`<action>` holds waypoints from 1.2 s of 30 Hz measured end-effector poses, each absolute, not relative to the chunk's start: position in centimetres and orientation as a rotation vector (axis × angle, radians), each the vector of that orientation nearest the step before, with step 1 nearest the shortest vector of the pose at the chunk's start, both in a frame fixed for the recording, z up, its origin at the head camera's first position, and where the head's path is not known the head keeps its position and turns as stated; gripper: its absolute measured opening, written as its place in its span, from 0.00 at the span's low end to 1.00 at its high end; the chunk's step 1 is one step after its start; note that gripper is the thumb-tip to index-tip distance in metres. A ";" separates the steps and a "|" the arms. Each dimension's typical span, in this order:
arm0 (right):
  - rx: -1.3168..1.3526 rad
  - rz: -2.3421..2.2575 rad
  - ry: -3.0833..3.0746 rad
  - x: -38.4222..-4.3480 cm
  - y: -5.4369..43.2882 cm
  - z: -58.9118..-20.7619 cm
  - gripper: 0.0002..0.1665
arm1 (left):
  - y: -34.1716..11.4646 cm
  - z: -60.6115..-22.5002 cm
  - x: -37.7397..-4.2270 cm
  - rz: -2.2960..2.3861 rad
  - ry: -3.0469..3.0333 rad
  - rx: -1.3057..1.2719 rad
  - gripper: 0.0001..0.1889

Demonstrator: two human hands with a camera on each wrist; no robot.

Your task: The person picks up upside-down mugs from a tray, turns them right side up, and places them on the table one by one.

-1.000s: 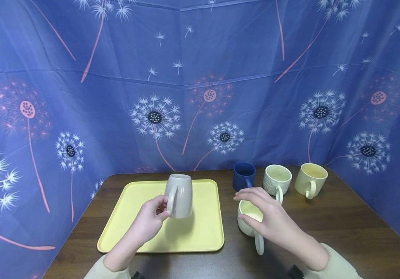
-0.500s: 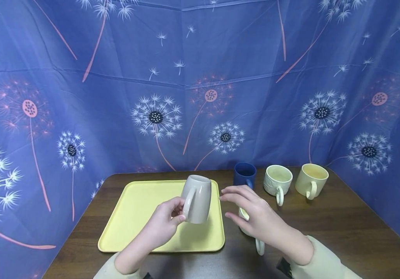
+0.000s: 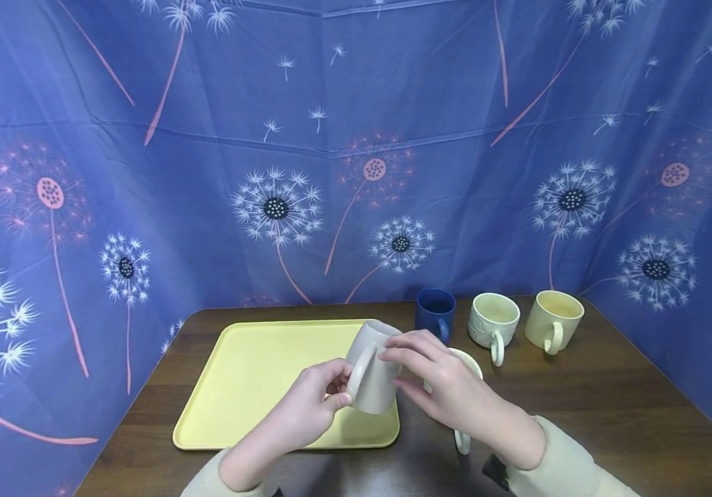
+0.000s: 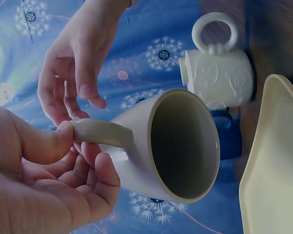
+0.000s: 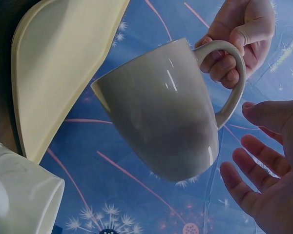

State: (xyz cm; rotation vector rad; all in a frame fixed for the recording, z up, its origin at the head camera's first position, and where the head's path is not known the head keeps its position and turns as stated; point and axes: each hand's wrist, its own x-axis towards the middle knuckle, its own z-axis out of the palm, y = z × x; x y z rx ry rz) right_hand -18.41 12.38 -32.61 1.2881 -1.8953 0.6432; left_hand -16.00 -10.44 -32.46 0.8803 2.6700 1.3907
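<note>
My left hand (image 3: 306,407) pinches the handle of a glossy grey-beige mug (image 3: 376,383) over the right side of a yellow tray (image 3: 256,373). The mug is upside down and tilted; its dark mouth shows in the left wrist view. Beside the mug's upper end is my right hand (image 3: 449,379), fingers apart and gently bent, close to its base. In the right wrist view the right fingers (image 5: 244,190) lie apart from the mug (image 5: 156,107). A pale mug (image 3: 472,364) on the table is partly hidden behind the right hand.
At the back right of the brown wooden table (image 3: 629,428) stand a dark blue mug (image 3: 431,316), a whitish embossed mug (image 3: 486,328) and a cream mug (image 3: 547,328). A blue dandelion-print cloth (image 3: 356,83) hangs around the back and sides.
My left hand has moved right with the mug, which has tilted further. My right hand has moved left from over the pale mug to beside the held mug.
</note>
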 end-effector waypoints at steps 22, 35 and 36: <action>1.341 0.592 -1.951 -18.3 12.3 -32.8 0.21 | -8.7 -32.2 -15.0 1.291 2.556 0.968 0.10; 1.396 0.439 -1.975 -17.9 12.8 -33.2 0.13 | -8.5 -31.9 -15.2 1.187 2.513 1.043 0.09; 1.391 0.433 -1.985 -17.9 12.9 -33.3 0.13 | -8.5 -31.8 -15.2 1.177 2.509 1.046 0.08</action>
